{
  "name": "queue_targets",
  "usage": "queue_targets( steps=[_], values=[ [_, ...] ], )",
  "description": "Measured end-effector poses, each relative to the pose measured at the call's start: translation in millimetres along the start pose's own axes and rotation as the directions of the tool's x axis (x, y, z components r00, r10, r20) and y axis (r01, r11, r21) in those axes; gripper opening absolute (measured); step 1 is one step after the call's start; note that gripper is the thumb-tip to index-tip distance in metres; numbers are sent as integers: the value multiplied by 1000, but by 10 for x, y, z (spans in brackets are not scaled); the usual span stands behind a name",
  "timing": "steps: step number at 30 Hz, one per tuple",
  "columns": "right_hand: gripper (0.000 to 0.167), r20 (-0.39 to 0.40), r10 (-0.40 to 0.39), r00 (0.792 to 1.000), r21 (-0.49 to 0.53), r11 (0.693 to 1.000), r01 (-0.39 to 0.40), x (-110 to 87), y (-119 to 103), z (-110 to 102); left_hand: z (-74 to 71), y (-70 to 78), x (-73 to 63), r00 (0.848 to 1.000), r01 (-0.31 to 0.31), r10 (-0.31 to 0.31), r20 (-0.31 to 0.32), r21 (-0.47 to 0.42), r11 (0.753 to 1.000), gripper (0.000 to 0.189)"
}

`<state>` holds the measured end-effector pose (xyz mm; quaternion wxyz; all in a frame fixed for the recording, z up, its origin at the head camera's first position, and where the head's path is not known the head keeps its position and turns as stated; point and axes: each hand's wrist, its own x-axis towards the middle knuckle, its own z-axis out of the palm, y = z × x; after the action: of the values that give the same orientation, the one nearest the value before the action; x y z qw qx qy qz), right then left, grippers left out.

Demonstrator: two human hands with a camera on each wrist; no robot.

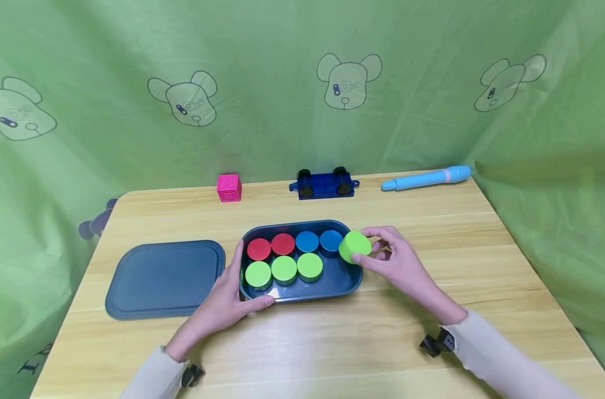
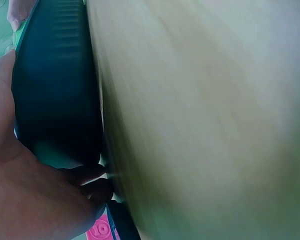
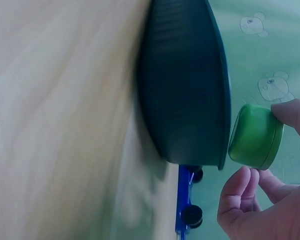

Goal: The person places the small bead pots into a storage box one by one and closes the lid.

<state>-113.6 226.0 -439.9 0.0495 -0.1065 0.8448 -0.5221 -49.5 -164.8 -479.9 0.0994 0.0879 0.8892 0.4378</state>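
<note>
A dark blue rounded box (image 1: 338, 281) sits on the table with two red round tins (image 1: 283, 244), two blue round tins (image 1: 307, 242) and three light green round tins (image 1: 284, 269) inside. My left hand (image 1: 228, 296) holds the box's left end, thumb along the near side and fingers round the end; the left wrist view shows this grip on the box wall (image 2: 57, 85). Between thumb and fingers, my right hand (image 1: 399, 260) pinches another light green round tin (image 1: 355, 246), tilted over the box's right end. In the right wrist view that tin (image 3: 255, 136) is above the rim.
A flat dark blue lid (image 1: 165, 280) lies left of the box. Along the table's back edge are a pink cube (image 1: 229, 188), a dark blue toy wagon base (image 1: 325, 184) with black wheels, and a light blue pen-like stick (image 1: 424, 178). Green cloth (image 1: 282, 138) hangs behind.
</note>
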Motion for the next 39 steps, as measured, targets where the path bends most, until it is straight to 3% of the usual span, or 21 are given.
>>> queue_targets(
  steps=[10, 15, 28, 39],
  values=[
    [51, 52, -55, 997, -46, 997, 58, 4, 10, 202, -1, -9, 1, 1000, -11, 11, -4, 2, 1000, 132],
    [52, 65, -61, 996, -161, 984, 71, -6, -6, 267, 2, -10, 6, 1000, -17, 17, -3, -5, 1000, 132],
    [55, 77, -65, 995, -423, 902, 92, 28, -63, 402, 4, -11, 2, 1000, -6, 6, -2, -10, 1000, 133],
    [56, 117, 14, 993, -564, 824, 54, 91, -196, 460, -3, -3, 10, 1000, -21, 21, -7, -27, 999, 134]
  ],
)
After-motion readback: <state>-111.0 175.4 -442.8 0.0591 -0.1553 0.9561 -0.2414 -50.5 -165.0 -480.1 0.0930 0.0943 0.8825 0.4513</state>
